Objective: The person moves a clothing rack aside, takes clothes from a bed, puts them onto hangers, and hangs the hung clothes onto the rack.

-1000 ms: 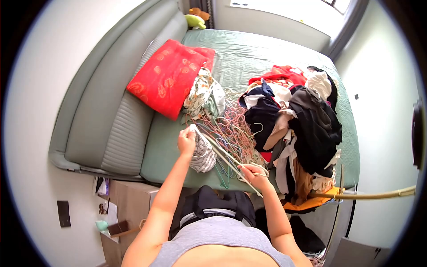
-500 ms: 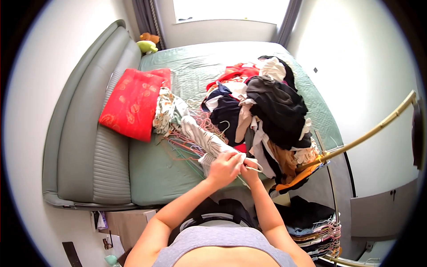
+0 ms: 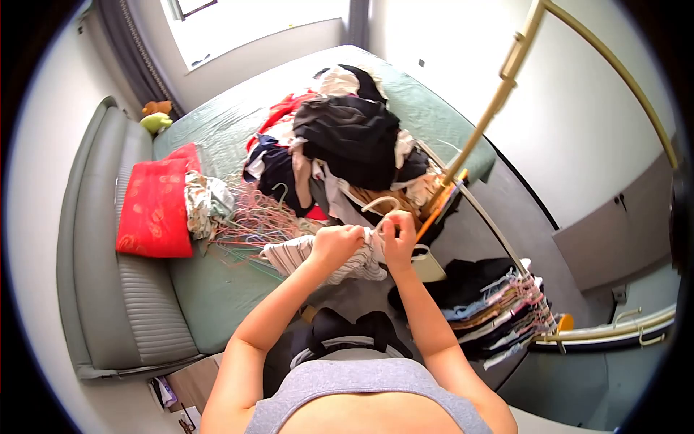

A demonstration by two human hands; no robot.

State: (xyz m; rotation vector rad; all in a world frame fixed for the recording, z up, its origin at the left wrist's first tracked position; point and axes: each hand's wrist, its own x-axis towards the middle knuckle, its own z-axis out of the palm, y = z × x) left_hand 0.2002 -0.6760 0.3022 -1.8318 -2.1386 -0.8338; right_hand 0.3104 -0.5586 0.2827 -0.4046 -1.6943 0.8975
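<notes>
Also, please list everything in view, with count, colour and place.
Bed: one, green, centre
Headboard: one, grey, left
Bedding: one, red, near headboard
Floral cloth: one, patterned, beside bedding
Loose hangers: many, mostly pink, on bed
Clothes pile: one, mostly black, on bed
Striped garment: one, white-grey, centre
Held hanger: one, white, beside garment
Plush toys: two, brown, green, upper left
Curtains: two, grey, top
Rack: one, gold, right
Hanging clothes: many, mixed, lower right
Left hand: one, bare, on garment
Right hand: one, bare, on hanger
</notes>
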